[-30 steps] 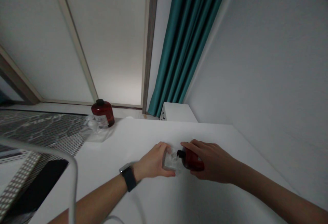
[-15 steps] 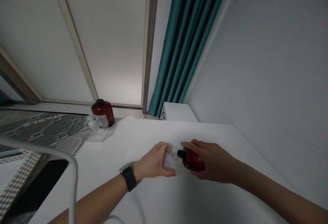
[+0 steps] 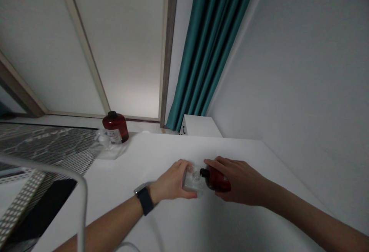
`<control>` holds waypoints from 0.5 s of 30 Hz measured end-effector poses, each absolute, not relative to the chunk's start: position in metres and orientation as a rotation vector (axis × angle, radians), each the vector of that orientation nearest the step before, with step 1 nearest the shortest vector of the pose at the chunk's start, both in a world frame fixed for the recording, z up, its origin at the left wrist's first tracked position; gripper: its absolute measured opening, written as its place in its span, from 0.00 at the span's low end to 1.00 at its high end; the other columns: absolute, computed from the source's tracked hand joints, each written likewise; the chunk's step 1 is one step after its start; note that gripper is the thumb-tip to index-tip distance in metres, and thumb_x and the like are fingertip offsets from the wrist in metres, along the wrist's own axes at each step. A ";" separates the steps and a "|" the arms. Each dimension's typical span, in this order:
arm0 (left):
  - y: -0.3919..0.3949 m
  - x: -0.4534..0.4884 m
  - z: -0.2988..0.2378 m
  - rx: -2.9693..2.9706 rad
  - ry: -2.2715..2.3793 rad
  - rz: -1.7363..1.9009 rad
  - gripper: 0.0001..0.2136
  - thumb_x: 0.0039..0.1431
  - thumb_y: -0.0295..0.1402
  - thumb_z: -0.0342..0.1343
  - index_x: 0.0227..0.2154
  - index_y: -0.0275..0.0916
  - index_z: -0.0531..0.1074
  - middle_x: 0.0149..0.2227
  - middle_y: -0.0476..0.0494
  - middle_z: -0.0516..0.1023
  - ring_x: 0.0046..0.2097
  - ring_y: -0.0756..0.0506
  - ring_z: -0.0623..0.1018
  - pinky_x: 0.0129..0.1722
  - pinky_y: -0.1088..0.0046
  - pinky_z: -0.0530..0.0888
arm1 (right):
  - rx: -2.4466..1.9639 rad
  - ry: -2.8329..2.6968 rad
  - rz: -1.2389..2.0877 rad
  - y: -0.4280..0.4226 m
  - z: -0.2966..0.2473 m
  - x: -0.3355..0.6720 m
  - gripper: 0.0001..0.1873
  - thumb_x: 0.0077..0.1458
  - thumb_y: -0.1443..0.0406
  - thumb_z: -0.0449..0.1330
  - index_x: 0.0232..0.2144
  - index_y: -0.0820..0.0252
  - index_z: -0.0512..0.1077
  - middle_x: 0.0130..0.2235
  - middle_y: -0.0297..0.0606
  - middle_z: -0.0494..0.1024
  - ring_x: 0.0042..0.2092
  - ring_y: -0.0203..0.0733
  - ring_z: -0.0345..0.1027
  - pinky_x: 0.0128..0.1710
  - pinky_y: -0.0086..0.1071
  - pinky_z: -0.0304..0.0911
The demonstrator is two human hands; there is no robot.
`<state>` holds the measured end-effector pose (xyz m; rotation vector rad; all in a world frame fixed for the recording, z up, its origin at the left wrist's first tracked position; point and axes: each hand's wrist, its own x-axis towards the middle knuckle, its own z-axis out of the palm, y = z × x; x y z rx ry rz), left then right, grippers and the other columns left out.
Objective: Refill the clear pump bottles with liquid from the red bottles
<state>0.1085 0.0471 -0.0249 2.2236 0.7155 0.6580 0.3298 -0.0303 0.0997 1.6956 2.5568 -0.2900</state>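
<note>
My left hand (image 3: 177, 181), with a dark-banded watch at the wrist, is wrapped around a clear bottle (image 3: 191, 184) over the white table. In my right hand (image 3: 240, 181) lies a dark red bottle (image 3: 217, 179), tipped onto its side. Its black neck points left and meets the top of the clear bottle, right at the opening. Whether liquid runs between the two is too small to tell. My right fingers cover part of the red bottle.
Another red bottle with a black cap (image 3: 115, 126) stands at the table's far left corner, beside a clear plastic pump piece and bag (image 3: 106, 144). A white curved tube (image 3: 82, 190) crosses the lower left. Behind the white table (image 3: 161, 148) stands a small white cabinet (image 3: 200, 126).
Both hands and both bottles stay almost in place; the red bottle has shifted very slightly to the right.
</note>
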 end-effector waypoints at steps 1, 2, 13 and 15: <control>0.047 0.108 -0.025 2.223 0.715 0.658 0.31 0.38 0.39 0.74 0.43 0.39 0.64 0.44 0.40 0.71 0.46 0.37 0.73 0.48 0.58 0.72 | 1.700 2.557 -0.289 -0.030 0.100 0.330 0.39 0.47 0.61 0.64 0.62 0.55 0.59 0.53 0.46 0.73 0.48 0.54 0.72 0.46 0.45 0.65; 0.047 0.108 -0.025 2.223 0.715 0.656 0.31 0.37 0.39 0.74 0.43 0.39 0.64 0.44 0.40 0.71 0.46 0.37 0.73 0.48 0.57 0.72 | 1.703 2.557 -0.292 -0.030 0.100 0.330 0.40 0.47 0.62 0.64 0.62 0.55 0.59 0.53 0.46 0.73 0.48 0.54 0.72 0.46 0.45 0.65; 0.047 0.109 -0.022 2.202 0.723 0.665 0.30 0.37 0.39 0.74 0.42 0.40 0.65 0.43 0.41 0.71 0.45 0.37 0.73 0.47 0.58 0.72 | 1.702 2.587 -0.306 -0.030 0.098 0.333 0.39 0.46 0.61 0.64 0.61 0.53 0.59 0.52 0.46 0.73 0.48 0.53 0.72 0.45 0.44 0.65; 0.047 0.109 -0.022 2.205 0.724 0.664 0.30 0.36 0.39 0.74 0.42 0.40 0.65 0.43 0.41 0.71 0.45 0.37 0.73 0.47 0.58 0.72 | 1.706 2.585 -0.307 -0.030 0.098 0.333 0.39 0.46 0.62 0.64 0.61 0.54 0.60 0.52 0.46 0.73 0.48 0.53 0.72 0.45 0.44 0.65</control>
